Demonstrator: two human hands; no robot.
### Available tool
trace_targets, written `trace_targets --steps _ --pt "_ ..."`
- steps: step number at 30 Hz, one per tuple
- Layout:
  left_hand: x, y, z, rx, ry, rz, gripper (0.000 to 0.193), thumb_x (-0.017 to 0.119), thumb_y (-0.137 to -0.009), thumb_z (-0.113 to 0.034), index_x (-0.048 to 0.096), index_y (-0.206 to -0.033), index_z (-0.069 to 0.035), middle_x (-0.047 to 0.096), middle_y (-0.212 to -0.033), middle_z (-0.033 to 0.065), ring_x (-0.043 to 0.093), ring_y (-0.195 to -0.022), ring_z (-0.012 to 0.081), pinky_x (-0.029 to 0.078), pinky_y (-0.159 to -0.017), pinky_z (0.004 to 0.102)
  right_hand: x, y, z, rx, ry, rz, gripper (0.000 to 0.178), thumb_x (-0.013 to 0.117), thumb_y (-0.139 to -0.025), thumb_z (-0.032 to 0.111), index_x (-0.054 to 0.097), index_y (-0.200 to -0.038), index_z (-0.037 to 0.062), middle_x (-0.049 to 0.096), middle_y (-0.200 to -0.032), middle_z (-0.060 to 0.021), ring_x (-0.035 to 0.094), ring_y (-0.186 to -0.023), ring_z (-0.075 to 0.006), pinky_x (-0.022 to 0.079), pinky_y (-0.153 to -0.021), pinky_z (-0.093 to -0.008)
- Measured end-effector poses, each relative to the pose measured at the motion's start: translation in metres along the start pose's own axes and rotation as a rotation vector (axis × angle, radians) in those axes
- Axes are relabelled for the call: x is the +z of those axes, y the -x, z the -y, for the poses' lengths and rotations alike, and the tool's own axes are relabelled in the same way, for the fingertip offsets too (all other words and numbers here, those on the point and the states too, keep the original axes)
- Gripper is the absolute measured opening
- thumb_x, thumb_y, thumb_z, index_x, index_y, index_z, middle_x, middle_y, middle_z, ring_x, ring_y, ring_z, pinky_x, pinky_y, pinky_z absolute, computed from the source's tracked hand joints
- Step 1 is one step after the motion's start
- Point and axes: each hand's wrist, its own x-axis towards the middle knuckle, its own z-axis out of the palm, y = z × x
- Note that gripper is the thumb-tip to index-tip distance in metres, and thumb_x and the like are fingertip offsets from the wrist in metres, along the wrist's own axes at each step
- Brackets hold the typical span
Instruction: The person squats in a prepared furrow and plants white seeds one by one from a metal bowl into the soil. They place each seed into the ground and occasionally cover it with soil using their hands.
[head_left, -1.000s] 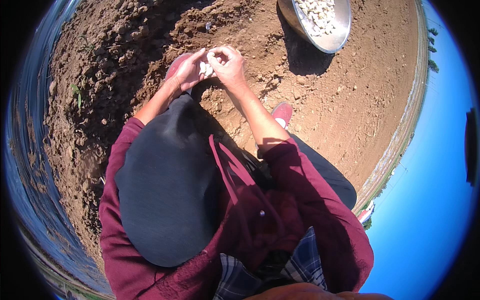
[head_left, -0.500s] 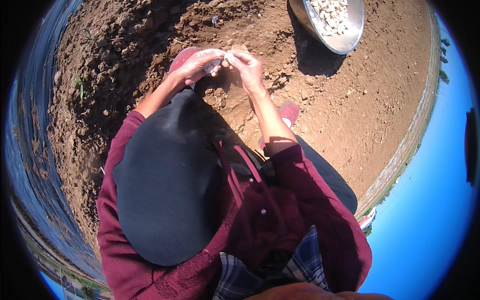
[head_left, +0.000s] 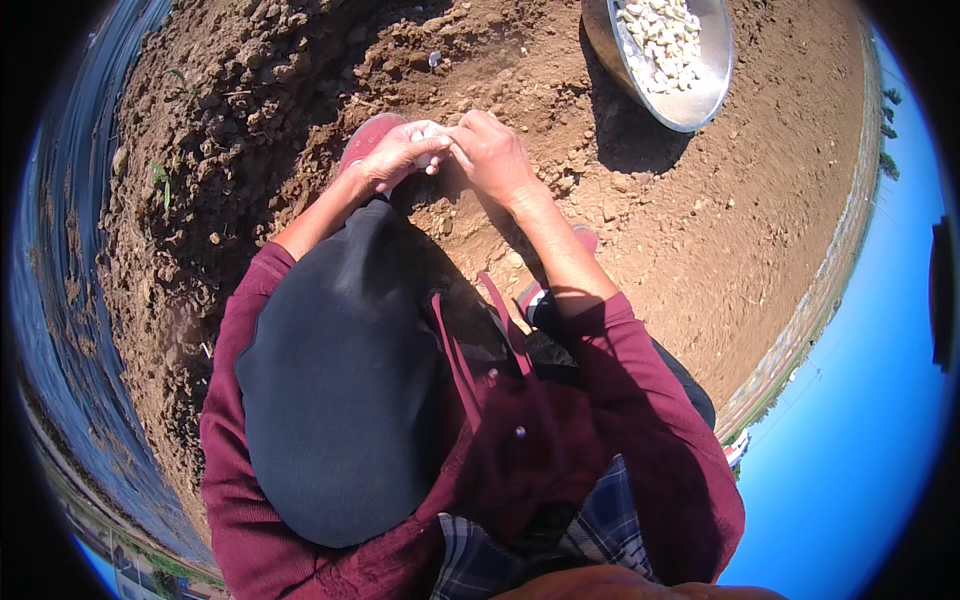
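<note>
Above my left shoe (head_left: pixel 368 138), both hands meet in front of me. My left hand (head_left: pixel 398 156) is curled around whitish garlic cloves (head_left: pixel 433 164), a few of which peep out below its fingers. Touching its fingertips is my right hand (head_left: pixel 494 158), fingers pressed together. Whatever sits between those right fingers is hidden by the hand. At the upper right, a metal bowl (head_left: pixel 716 85) holds a heap of similar cloves (head_left: pixel 662 42).
Loose brown soil (head_left: pixel 250 120) with clods lies all around. Dark plastic sheeting (head_left: pixel 60 250) runs along the left side. One small white piece (head_left: pixel 434 59) rests on the soil beyond my hands. My right shoe (head_left: pixel 585 238) is partly behind my forearm.
My right hand has turned, its back now covering the clove that showed at its fingertips. Fewer cloves show in my left hand. The bowl sits slightly lower in view.
</note>
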Motion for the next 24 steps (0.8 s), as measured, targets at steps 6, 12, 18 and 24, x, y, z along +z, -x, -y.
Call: trace_targets --steps 6,12,18,24 --pt "0.002 0.001 -0.005 -0.041 0.117 -0.013 0.031 0.051 -0.101 -0.025 0.061 -0.117 0.000 0.063 -0.093 0.0027 0.058 -0.072 0.0094 0.050 -0.067 0.0239 -0.009 -0.015 -0.028 0.122 -0.124 0.039 0.008 0.066 -0.081 0.010 0.064 -0.087 0.0046 0.058 -0.082 -0.0115 0.061 -0.077 -0.0306 0.051 -0.071 -0.0411" --pt "-0.003 0.002 -0.002 -0.026 0.125 0.041 0.036 0.048 -0.102 -0.027 0.058 -0.123 0.001 0.065 -0.097 0.0062 0.060 -0.071 0.0113 0.052 -0.066 0.0245 -0.003 -0.051 -0.159 0.699 -0.418 -0.266 0.021 0.069 -0.084 0.019 0.073 -0.100 0.0058 0.073 -0.096 -0.0087 0.070 -0.085 -0.0163 0.054 -0.080 -0.0302" --pt "-0.003 0.006 -0.004 -0.033 0.137 0.006 0.035 0.050 -0.101 -0.025 0.058 -0.122 0.002 0.066 -0.097 0.0082 0.061 -0.072 0.0123 0.052 -0.066 0.0255 0.018 -0.088 -0.210 0.795 -0.468 -0.586 0.018 0.065 -0.086 0.006 0.068 -0.101 -0.0028 0.073 -0.086 -0.0105 0.072 -0.076 -0.0174 0.056 -0.070 -0.0287" --pt "-0.004 0.011 -0.005 -0.038 0.164 -0.012 0.037 0.047 -0.102 -0.026 0.058 -0.123 0.003 0.066 -0.098 0.0080 0.061 -0.073 0.0121 0.051 -0.067 0.0244 0.032 -0.108 -0.224 0.717 -0.004 -0.679 0.019 0.070 -0.079 0.010 0.071 -0.096 0.0021 0.071 -0.084 -0.0159 0.071 -0.077 -0.0259 0.055 -0.074 -0.0357"
